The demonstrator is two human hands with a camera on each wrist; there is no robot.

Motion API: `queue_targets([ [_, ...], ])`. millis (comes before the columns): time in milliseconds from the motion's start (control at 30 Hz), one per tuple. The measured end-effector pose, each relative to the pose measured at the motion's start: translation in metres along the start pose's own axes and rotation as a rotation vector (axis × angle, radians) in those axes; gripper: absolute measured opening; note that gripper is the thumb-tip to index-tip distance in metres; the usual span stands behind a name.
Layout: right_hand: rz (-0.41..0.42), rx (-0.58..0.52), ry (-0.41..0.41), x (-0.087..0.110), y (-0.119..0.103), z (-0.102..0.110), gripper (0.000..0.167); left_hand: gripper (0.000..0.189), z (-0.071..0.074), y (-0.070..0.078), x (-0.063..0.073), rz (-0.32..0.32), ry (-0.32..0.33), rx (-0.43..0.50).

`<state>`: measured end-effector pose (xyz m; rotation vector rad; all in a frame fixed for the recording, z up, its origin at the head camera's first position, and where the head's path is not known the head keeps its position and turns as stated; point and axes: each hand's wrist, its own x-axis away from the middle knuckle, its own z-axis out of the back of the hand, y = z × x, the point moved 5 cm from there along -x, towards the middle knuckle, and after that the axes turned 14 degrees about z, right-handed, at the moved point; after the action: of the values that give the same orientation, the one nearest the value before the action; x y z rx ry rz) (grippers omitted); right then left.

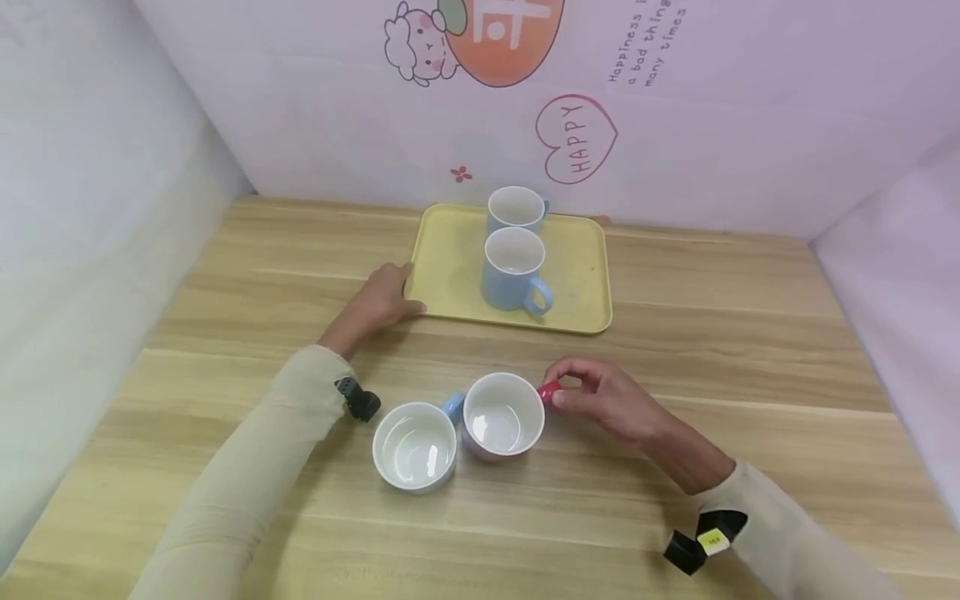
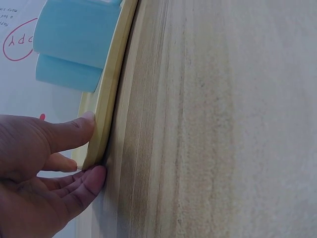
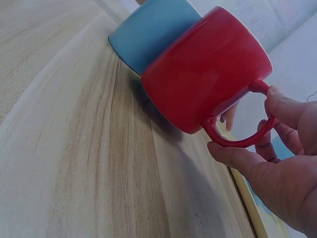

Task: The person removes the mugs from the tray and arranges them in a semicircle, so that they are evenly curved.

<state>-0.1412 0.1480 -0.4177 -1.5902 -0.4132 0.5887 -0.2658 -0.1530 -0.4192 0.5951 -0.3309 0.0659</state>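
Red mug (image 3: 208,69) held by handle (image 3: 237,143); wall heart (image 1: 577,138) reads "HAPPY".

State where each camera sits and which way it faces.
Head: on the head, facing forward and down at the tray and red mug; left hand, right hand and sleeves show.
Left wrist: on that wrist, facing the tray's edge; left hand shows.
Right wrist: on that wrist, facing the red mug; right hand shows, left partly.
Head and right wrist share the red mug.
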Motion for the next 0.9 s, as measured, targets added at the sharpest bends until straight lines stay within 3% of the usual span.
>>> queue_targets([
  [333,0.001,-0.014,-0.007,-0.004,0.003,-0.002,0.016,0.066,0.000,0.000,-0.002,-0.006,-0.003,-0.039],
  [633,-0.029,0.021,-0.013,-0.007,0.004,-0.002,0.016,0.054,0.000,0.000,-0.003,-0.018,0.006,-0.041],
  [900,-0.031,0.032,-0.014,-0.011,0.007,-0.003,0.018,0.059,0.000,0.000,-0.002,-0.011,-0.002,-0.038],
])
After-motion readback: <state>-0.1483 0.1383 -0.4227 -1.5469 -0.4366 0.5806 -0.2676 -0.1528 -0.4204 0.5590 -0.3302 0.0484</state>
